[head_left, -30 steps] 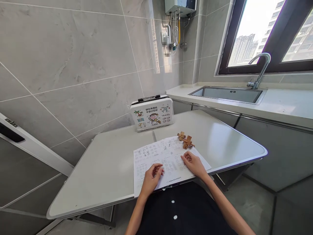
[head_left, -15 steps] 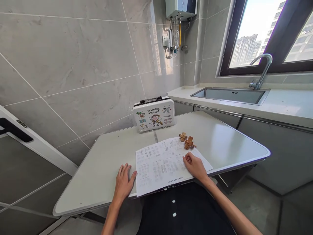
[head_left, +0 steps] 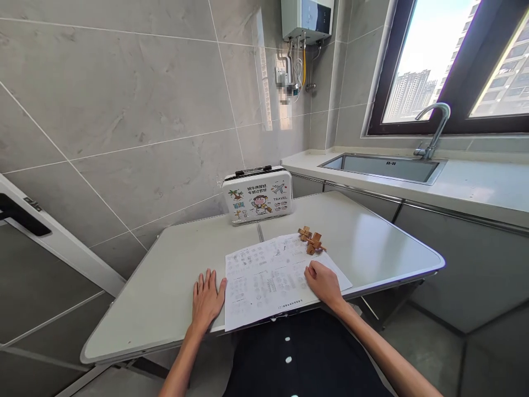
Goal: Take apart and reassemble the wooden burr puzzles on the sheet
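A left hand (head_left: 207,302) lies spread beside a white printed paper sheet (head_left: 268,278); the right hand (head_left: 324,282), a loose fist, best presses it lightly, brown wooden block figures (head_left: 314,243) at the sheet's far-right edge.

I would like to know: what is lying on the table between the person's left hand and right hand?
In the head view, a printed sheet of paper lies between the left hand and the right hand.

Paper sheet (head_left: 275,275): print too small to read; water heater (head_left: 306,17) cropped by top edge.
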Action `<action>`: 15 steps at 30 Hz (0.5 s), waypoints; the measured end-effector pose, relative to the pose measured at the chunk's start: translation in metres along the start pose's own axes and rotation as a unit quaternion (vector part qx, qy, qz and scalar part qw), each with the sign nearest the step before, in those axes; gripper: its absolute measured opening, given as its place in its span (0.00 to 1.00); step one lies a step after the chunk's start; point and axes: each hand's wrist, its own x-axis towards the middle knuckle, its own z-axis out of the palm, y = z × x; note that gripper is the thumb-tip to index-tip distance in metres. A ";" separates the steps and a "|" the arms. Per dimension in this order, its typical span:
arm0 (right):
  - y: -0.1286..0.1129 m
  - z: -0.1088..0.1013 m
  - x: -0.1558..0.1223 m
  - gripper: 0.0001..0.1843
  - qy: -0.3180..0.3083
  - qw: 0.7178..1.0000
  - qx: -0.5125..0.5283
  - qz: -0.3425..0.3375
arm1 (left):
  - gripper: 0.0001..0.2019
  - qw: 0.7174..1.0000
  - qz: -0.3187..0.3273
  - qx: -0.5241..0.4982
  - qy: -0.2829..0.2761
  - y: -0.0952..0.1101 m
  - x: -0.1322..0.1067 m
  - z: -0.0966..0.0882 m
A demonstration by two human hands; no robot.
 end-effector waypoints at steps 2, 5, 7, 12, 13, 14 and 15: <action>0.001 0.001 0.000 0.13 0.000 1.000 -0.008 -0.002 | 0.41 1.000 0.000 0.005 0.002 0.000 0.000 0.000; 0.003 0.003 0.000 0.13 -0.003 1.000 -0.022 -0.006 | 0.40 1.000 0.000 0.011 0.007 0.000 0.001 0.000; 0.004 0.005 -0.001 0.13 -0.003 0.999 -0.032 -0.006 | 0.41 1.000 -0.001 0.015 0.008 -0.001 0.002 0.001; 0.004 0.008 -0.001 0.14 -0.002 0.999 -0.048 -0.007 | 0.40 1.000 -0.007 0.022 0.000 -0.004 0.006 0.001; 0.004 0.009 -0.001 0.14 -0.001 0.999 -0.050 -0.007 | 0.40 1.000 -0.006 0.023 0.001 -0.006 0.007 0.001; 0.004 0.009 0.000 0.15 0.001 0.999 -0.051 -0.006 | 0.40 1.000 -0.004 0.023 0.004 -0.007 0.007 0.002; 0.004 0.010 0.000 0.15 0.002 0.999 -0.052 -0.005 | 0.40 1.000 -0.003 0.023 0.008 -0.007 0.008 0.002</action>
